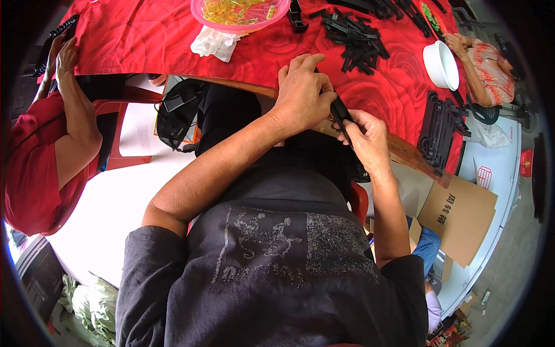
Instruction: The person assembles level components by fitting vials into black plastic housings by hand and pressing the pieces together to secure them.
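A long, narrow black plastic part [340,110] slants between my two hands at the near edge of the red-covered table [260,63]. My left hand [303,89] is closed round its far end, fingers bent over it and partly hiding it. Lower and to the right, my right hand [370,137] pinches the near end between thumb and fingers. Just beyond my hands lies a heap of small black plastic pieces [355,40].
A pink basket [243,26] holds yellow translucent pieces, with crumpled white tissue [214,44] beside it. Black frames [436,130] and a white bowl [441,65] are at right. Co-workers sit left [46,150] and right [491,72]. Cardboard [459,220] stands below the table's right edge.
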The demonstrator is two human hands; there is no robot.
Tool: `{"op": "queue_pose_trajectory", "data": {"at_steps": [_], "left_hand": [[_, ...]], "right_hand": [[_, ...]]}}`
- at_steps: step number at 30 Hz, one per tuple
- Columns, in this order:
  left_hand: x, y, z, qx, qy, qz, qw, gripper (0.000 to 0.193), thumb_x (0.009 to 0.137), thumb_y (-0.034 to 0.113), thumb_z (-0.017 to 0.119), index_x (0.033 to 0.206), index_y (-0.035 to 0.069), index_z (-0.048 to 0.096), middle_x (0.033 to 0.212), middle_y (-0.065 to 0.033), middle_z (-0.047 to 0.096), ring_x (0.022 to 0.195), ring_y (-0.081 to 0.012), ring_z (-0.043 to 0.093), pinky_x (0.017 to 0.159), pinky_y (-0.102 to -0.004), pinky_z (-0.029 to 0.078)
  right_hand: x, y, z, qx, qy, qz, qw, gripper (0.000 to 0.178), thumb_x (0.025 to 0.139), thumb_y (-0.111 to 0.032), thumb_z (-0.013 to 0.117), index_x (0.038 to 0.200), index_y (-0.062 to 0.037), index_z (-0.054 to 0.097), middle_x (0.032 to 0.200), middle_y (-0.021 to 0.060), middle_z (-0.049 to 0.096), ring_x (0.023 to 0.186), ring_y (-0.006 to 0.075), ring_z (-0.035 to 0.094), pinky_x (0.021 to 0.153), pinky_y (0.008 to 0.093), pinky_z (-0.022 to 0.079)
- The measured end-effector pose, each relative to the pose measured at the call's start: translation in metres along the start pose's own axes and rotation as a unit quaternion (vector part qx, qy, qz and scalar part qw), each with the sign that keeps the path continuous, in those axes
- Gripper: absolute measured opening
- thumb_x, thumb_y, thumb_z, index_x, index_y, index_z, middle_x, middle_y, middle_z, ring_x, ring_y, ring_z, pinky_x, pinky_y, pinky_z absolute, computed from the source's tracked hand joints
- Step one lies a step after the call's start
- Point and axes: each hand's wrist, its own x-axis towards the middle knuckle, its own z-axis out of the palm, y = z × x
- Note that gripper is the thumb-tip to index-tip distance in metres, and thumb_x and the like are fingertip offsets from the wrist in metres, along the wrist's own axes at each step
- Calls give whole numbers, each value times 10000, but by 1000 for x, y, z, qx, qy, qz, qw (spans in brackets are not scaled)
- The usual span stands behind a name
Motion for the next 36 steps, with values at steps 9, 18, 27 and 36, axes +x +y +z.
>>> {"op": "queue_pose_trajectory", "data": {"at_steps": [9,18,27,36], "left_hand": [[-2,-1,6,0,33,5,999,129,759,196,743,798,74,733,1395,-161,520,1334,-368,420,1095,-508,330],[-3,-1,7,-38,24,-3,999,109,749,189,746,775,84,740,1397,-175,510,1364,-370,368,1113,-562,257],[-5,1,7,-37,47,3,998,93,734,166,751,758,79,731,1391,-164,516,1357,-360,376,1115,-553,249],[-5,-1,3,-14,30,9,999,149,764,214,757,832,83,741,1416,-167,495,1347,-380,397,1108,-521,303]], "right_hand": [[1,0,0,-8,-5,-6,1000,219,917,-31,548,1072,34,688,846,64,715,653,92,653,582,233,523],[-1,-5,1,1,-6,19,1000,212,937,-17,537,1091,31,674,880,58,709,673,72,615,600,217,491],[2,1,-1,-2,-7,2,1000,210,919,-44,563,1068,28,692,845,66,717,658,100,666,583,237,526],[0,-4,-1,-6,-8,20,1000,211,933,-18,542,1085,28,680,875,56,709,672,75,623,602,221,498]]}}
